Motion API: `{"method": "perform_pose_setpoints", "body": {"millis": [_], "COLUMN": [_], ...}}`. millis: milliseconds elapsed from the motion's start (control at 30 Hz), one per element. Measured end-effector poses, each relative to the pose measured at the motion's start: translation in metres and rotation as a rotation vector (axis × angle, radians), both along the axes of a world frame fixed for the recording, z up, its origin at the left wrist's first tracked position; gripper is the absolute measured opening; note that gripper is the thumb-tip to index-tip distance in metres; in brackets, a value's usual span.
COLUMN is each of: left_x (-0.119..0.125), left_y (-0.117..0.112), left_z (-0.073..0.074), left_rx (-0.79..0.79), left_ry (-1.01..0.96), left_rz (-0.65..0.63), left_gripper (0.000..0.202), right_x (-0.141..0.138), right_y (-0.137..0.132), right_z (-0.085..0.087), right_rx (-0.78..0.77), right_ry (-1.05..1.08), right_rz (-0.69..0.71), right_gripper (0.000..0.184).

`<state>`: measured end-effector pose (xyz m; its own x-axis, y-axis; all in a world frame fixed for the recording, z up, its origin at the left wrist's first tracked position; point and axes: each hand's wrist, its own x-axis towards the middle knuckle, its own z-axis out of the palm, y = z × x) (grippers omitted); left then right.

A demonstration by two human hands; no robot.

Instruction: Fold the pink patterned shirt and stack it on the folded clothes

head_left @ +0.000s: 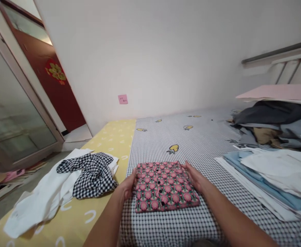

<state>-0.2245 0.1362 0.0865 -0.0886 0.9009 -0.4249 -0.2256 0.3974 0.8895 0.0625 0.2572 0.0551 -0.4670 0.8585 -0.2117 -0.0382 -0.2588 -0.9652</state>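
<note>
While flat on the checked bedsheet (165,230), folded pink floral garment (167,187) boxed between open left grip (126,185) and open right grip (195,177), both pressed to its sides, edges held square, black buttons (160,181) uppermost, apart from the stacked pale fabrics (268,178).

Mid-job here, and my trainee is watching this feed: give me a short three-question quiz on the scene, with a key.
1. True or false: the left hand and the right hand both touch the folded pink floral shirt.
2. What lies on the yellow mattress? A) a red door B) a black-and-white gingham garment C) a stack of light-blue cloth
3. Fill in the blank: the small pink note is stuck on the ____.

Key: 1. True; 2. B; 3. wall
</note>
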Motion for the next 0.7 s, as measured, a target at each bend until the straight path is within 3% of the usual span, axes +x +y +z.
{"method": "perform_pose_setpoints", "body": {"millis": [133,267,333,400,467,567,633,700], "left_x": [-0.008,0.01,0.022,0.03,0.031,0.029,0.032,0.043], "left_y": [-0.015,-0.006,0.001,0.003,0.001,-0.008,-0.013,-0.014], "left_z": [-0.016,-0.018,-0.02,-0.025,-0.029,-0.027,-0.016,-0.002], "left_rx": [0.069,0.137,0.165,0.17,0.133,0.039,0.011,0.083], "left_ry": [-0.021,0.082,0.112,0.141,0.187,0.314,0.429,0.633], "left_rz": [0.105,0.289,0.339,0.383,0.417,0.453,0.503,0.553], "left_gripper": [0.07,0.098,0.096,0.092,0.09,0.085,0.079,0.069], "right_x": [0.006,-0.006,-0.008,-0.005,0.002,0.01,0.007,-0.005], "right_y": [-0.002,-0.004,-0.001,0.002,0.005,-0.002,-0.016,-0.036], "right_z": [-0.022,-0.025,-0.027,-0.032,-0.035,-0.028,-0.013,0.003], "right_rx": [0.069,0.175,0.359,0.605,0.758,0.775,0.814,0.944], "right_ry": [-0.092,-0.104,-0.192,-0.433,-0.676,-0.902,-1.04,-1.109], "right_rz": [-0.187,-0.272,-0.318,-0.321,-0.288,-0.361,-0.486,-0.577], "right_gripper": [0.083,0.095,0.089,0.079,0.071,0.066,0.063,0.057]}}
